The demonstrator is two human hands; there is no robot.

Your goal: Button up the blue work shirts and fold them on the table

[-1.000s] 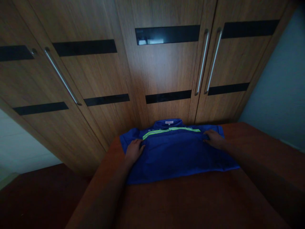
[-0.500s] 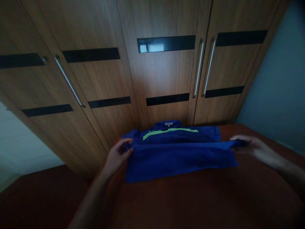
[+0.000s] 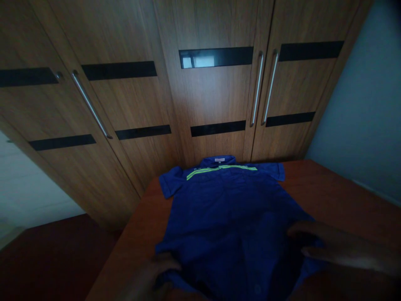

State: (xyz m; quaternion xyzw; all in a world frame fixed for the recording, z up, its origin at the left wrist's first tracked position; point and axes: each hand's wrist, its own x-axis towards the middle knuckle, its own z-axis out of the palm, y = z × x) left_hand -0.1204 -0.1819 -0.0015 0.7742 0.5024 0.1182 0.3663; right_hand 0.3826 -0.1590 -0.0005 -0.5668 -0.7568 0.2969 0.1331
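Observation:
A dark blue short-sleeved shirt (image 3: 225, 200) lies front up, its collar toward the wardrobe and a yellow-green reflective stripe across the chest. At the lower left of the shirt, my left hand (image 3: 159, 267) is closed on the hem side, dim and a little blurred. On the other side, my right hand (image 3: 313, 240) grips the lower right edge, thumb and fingers around the cloth. The lower part of the shirt is bunched and lifted between both hands, and its bottom edge runs out of view.
The shirt rests on a reddish-brown wooden table (image 3: 134, 238). Right behind it stands a wooden wardrobe (image 3: 213, 96) with black strips and long metal handles (image 3: 257, 90). A pale wall (image 3: 354, 125) is on the right; dark floor (image 3: 56, 259) shows at the left.
Both hands have come down toward me with the shirt's lower part. The folded-over cloth is now opened out, showing the buttoned front and both sleeves.

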